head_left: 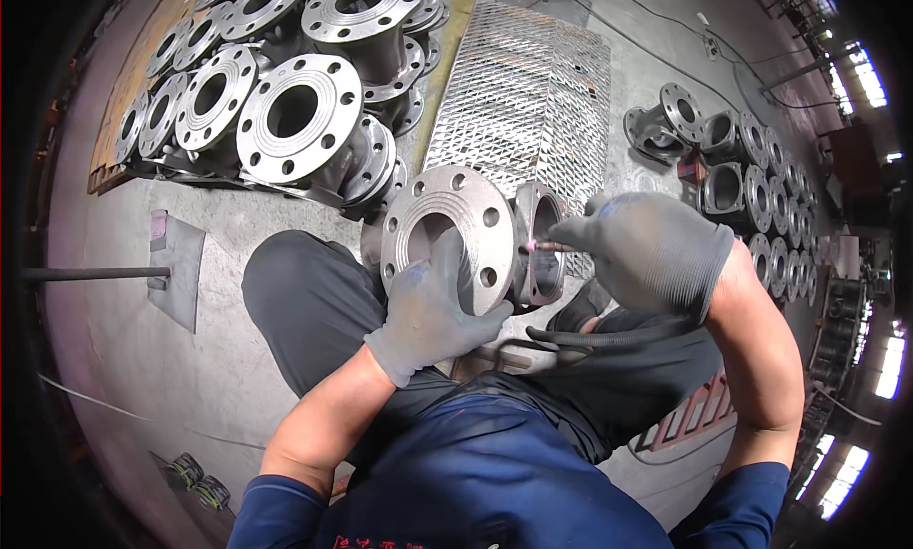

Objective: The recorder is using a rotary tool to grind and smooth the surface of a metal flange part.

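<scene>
A patterned metal platform (518, 102) stretches beyond the pipe piece (475, 245), which stands between the person's knees (300, 297). The right hand (656, 250), just right of the piece, is closed around a thin tool (554, 248), and the left hand (428, 321) holds the piece's round face, one finger across its middle hole; that hold should stay firm against rocking. Light, even pressure seems best for the pink tip (531, 247) at the side opening, though contact cannot be told.
</scene>
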`<state>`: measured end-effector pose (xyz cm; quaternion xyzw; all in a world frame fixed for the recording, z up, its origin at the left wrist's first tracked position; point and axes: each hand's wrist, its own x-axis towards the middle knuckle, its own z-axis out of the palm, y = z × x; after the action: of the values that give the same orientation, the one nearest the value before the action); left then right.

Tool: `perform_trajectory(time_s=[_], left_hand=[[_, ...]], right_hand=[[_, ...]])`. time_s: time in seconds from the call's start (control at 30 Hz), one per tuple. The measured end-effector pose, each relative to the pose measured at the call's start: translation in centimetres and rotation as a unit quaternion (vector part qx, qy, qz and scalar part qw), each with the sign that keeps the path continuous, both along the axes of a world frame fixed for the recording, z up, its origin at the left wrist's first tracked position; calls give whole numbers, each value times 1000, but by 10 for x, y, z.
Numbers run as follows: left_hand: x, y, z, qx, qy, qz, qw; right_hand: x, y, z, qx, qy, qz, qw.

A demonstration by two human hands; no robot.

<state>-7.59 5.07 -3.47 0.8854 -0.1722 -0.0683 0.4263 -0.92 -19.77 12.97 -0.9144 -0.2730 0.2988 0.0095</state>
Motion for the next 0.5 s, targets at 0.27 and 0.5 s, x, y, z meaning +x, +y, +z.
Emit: perform_trajectory(time_s=[0.27,0.5], left_hand=[[0,-2,-1,-1,-4,2,1000],[-1,0,-3,4,-8,1,1000]], right_hand=[[-7,9,5,-22,-21,32,999],[-17,15,4,-16,-34,76,996]])
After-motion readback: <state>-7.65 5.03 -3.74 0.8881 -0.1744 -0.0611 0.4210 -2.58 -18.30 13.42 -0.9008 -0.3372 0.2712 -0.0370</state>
